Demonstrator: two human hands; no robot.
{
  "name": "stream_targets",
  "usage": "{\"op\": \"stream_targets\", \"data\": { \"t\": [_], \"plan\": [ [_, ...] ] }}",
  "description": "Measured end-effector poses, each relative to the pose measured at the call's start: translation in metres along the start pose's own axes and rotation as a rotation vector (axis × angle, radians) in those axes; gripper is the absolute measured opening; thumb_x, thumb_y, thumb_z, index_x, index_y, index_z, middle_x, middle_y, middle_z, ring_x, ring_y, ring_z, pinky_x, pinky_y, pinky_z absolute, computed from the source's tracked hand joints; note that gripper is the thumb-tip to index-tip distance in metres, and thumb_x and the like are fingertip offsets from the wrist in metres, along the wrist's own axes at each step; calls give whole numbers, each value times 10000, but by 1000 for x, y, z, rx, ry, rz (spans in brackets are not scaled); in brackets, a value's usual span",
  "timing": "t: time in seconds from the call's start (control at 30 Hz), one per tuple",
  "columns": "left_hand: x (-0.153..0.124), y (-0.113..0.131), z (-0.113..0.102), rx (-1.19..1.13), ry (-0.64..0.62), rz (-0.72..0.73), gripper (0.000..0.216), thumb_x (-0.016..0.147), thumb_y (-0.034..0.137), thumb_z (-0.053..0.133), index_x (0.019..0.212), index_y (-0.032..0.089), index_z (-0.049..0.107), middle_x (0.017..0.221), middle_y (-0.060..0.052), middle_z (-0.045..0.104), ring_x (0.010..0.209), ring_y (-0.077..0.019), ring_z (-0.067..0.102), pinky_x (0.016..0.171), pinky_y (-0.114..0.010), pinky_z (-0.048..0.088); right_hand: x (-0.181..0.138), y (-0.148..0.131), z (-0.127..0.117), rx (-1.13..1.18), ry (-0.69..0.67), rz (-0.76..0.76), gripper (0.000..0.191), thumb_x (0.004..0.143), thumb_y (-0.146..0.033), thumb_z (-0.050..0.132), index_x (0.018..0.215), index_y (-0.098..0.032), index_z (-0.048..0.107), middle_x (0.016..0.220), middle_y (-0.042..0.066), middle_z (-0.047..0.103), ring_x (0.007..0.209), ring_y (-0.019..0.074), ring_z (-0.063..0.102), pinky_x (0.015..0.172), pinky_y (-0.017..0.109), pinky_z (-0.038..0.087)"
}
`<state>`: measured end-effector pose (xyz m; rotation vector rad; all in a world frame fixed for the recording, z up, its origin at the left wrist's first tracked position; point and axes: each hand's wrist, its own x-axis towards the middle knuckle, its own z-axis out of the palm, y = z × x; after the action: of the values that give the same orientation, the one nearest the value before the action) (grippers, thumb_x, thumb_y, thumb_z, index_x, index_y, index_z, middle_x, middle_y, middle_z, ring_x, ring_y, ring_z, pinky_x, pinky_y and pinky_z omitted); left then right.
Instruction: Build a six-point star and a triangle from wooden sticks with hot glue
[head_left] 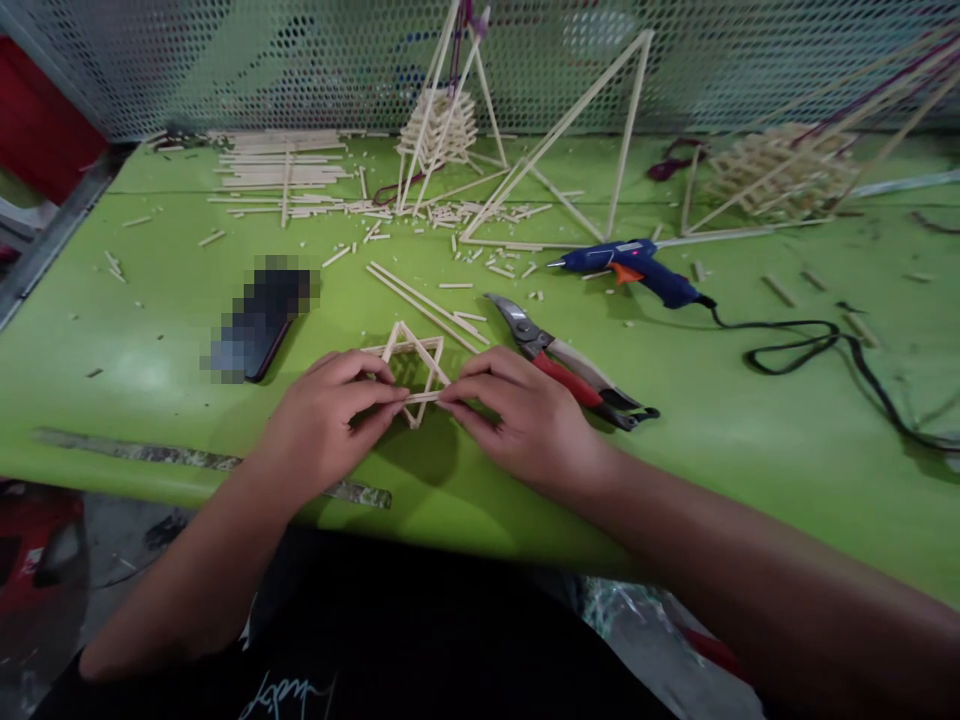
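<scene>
Black shirt cloth (420, 620) sits closest, below the table's (150, 400) near edge. Just in from that edge, the wooden star (424, 352) could skew, or a joint give, I judge, if I press unevenly. My left hand (326, 415) and right hand (525, 415) pinch its near stick (424, 397) from opposite ends, backs upward; both forearms (697, 510) reach over the edge.
</scene>
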<state>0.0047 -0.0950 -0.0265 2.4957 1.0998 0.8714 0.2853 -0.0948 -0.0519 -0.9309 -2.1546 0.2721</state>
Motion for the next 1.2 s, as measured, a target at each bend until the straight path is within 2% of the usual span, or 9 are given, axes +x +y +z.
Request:
{"op": "stream_targets", "data": {
  "t": [0.23, 0.53, 1.2],
  "plan": [
    [1, 1, -1, 5, -4, -9, 101, 1125, 204, 823, 1188, 208, 902, 1223, -92, 852, 1120, -252, 819, 995, -416, 657, -2, 4, 0, 39, 19, 14, 57, 1127, -182, 808, 1142, -226, 842, 1078, 70, 841, 978, 239, 830, 883, 373, 710],
    [1, 3, -1, -1, -14, -46, 101, 1132, 246, 829, 1186, 242, 914, 1206, -83, 858, 1103, -242, 820, 990, -415, 667, -3, 4, -1, 46, -15, 49, 117, 1136, -195, 797, 1095, -260, 885, 1062, 58, 851, 952, 228, 832, 870, 374, 709],
    [2, -5, 0, -6, 31, -30, 132, 1144, 293, 804, 1156, 234, 921, 1189, -77, 865, 1079, -223, 839, 976, -362, 689, 1, 7, 6, 144, -8, 21, 109, 1149, -187, 763, 1102, -222, 855, 1088, 67, 849, 1003, 216, 816, 924, 375, 693]
  ]
}}
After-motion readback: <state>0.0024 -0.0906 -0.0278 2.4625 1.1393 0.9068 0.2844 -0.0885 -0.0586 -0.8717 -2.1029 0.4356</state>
